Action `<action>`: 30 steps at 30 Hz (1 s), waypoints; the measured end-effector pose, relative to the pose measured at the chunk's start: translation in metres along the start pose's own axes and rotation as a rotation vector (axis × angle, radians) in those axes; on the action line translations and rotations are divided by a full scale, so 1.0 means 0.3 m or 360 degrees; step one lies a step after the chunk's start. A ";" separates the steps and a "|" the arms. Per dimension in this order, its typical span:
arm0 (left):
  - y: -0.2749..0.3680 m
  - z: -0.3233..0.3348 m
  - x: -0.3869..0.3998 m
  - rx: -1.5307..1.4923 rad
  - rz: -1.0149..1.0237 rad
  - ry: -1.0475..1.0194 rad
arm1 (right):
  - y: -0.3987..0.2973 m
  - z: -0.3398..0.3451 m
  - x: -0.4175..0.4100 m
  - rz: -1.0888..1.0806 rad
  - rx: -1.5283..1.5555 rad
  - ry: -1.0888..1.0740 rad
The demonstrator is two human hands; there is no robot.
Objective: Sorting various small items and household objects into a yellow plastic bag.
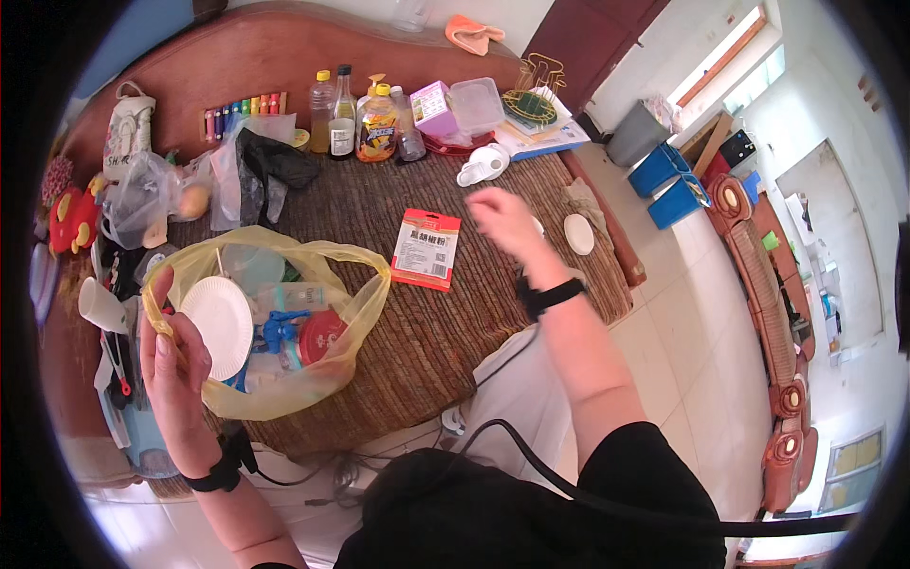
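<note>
My left hand (174, 348) grips the left rim of a translucent yellow plastic bag (284, 402), whose mouth gapes upward. Inside lie a white paper plate (217, 328), a blue toy figure (279, 331), a round red container (321, 337) and a clear plastic bottle (297, 296). A red and white printed packet (426, 249) rests flat to the right of the bag. Beyond it, my right hand (503, 222) hovers with curled, blurred fingers; whether they hold anything is unclear. Just above that hand is a white plastic flip-top lid (485, 165). A white oval dish (579, 235) lies to its right.
Several bottles (343, 114), a purple box (431, 107) and a clear plastic container (478, 105) stand along the sofa's backrest (263, 43). Farther left are a colourful xylophone (245, 115), a black plastic bag (274, 167) and a white cup (104, 306). Blue bins (657, 169) stand on the floor.
</note>
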State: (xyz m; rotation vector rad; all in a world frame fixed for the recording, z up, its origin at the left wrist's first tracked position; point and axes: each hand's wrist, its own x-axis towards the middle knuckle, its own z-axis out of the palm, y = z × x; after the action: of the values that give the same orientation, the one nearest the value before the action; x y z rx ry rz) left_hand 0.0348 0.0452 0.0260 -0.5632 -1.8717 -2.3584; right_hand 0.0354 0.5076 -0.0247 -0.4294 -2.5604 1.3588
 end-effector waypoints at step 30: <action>-0.036 -0.022 0.023 -0.0053 -0.0022 -0.0064 | 0.320 -0.293 -0.191 0.1201 -0.1588 -0.0296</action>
State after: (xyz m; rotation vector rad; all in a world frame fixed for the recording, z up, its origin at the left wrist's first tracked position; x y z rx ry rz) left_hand 0.0239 0.0425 0.0171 -0.6076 -1.8614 -2.4089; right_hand 0.1318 0.6062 -0.0589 -1.5933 -3.2132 0.0613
